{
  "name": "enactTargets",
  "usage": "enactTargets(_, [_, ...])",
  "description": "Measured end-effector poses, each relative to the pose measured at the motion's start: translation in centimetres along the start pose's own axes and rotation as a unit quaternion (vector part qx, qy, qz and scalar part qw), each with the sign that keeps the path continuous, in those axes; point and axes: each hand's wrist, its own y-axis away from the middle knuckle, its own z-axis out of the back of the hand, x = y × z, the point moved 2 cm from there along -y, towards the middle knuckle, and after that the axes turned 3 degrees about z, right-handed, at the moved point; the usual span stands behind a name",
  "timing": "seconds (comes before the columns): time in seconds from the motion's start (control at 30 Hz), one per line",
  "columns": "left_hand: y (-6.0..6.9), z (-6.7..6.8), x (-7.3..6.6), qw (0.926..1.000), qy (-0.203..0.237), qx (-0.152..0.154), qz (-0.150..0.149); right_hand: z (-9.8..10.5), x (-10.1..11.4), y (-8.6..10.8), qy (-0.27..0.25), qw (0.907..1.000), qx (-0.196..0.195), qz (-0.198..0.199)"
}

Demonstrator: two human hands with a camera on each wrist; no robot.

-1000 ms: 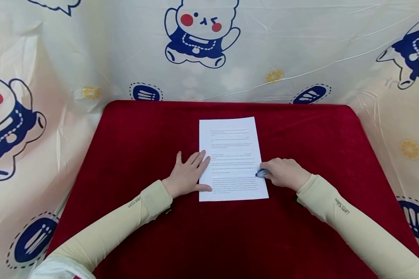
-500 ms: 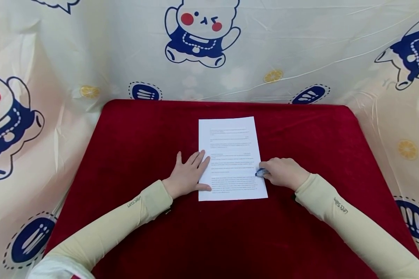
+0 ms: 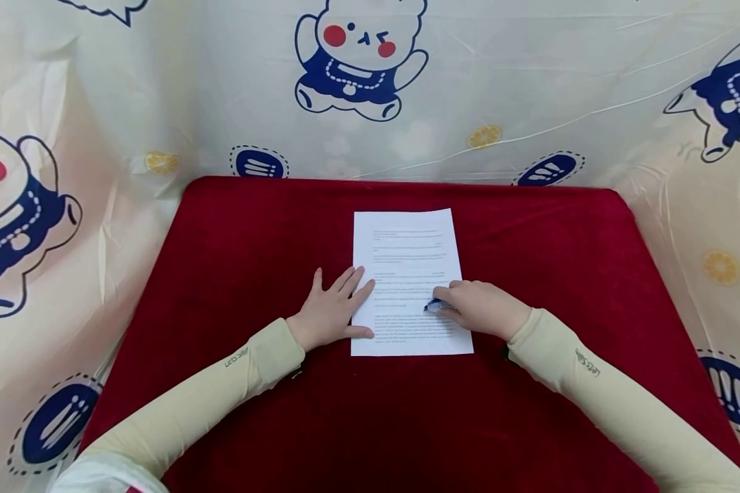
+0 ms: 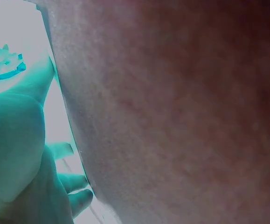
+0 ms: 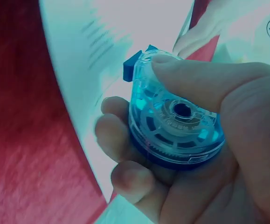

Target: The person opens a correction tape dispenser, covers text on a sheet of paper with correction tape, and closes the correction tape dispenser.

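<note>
A printed sheet of white paper (image 3: 407,239) lies on the red cloth. My left hand (image 3: 329,311) rests with spread fingers on its left edge; the left wrist view shows part of that hand (image 4: 18,144), tinted cyan. My right hand (image 3: 487,308) is over the paper's right part and grips a small blue, clear-cased tape dispenser (image 3: 434,305), its tip at the paper among the lower lines. In the right wrist view the thumb and curled fingers of the right hand (image 5: 195,186) hold the round dispenser (image 5: 167,126), showing a toothed wheel inside.
A red velvet cloth (image 3: 271,226) covers the table. Behind and at both sides hangs a pale curtain (image 3: 499,68) with cartoon figures, blue ovals and orange slices.
My right hand has moved left with the dispenser, from the paper's right edge in over the printed lines. My left hand stays in place on the paper.
</note>
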Motion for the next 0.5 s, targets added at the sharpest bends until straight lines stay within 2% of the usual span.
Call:
enactTargets(0.27, [-0.1,0.1,0.1,0.9998,0.001,0.016,-0.01,-0.9,1.7,-1.5,0.001,0.9989,-0.016,0.045])
enactTargets(0.5, [-0.1,0.0,0.3,0.9994,0.001,0.033,-0.007,-1.4,2.8,-3.0,-0.007,0.9981,0.001,0.061])
